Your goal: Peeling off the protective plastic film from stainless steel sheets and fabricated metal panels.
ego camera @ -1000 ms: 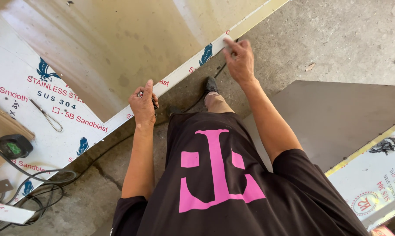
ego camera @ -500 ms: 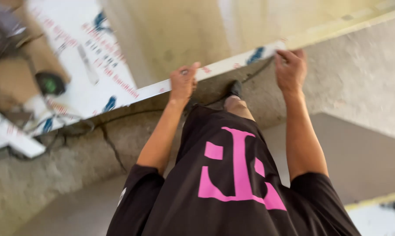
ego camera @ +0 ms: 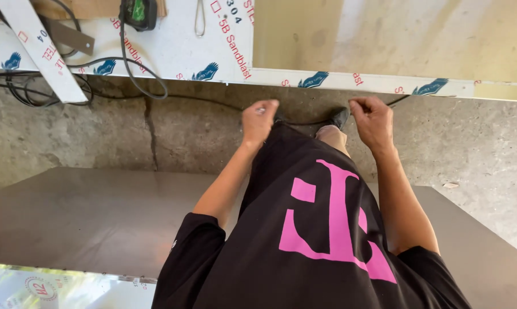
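Both hands just short of the film-covered steel sheet (ego camera: pixel 224 51).
Left hand (ego camera: pixel 258 121) loosely curled, right hand (ego camera: pixel 373 120) half-closed, neither gripping; sheet's white edge strip lies just beyond them, on the concrete floor (ego camera: pixel 98 137).

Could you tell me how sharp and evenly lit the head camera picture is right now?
In the head view both hands, left hand and right hand, look sharp; sunlight washes out the metal sheet at top right, while the concrete floor beneath its edge lies in shade.
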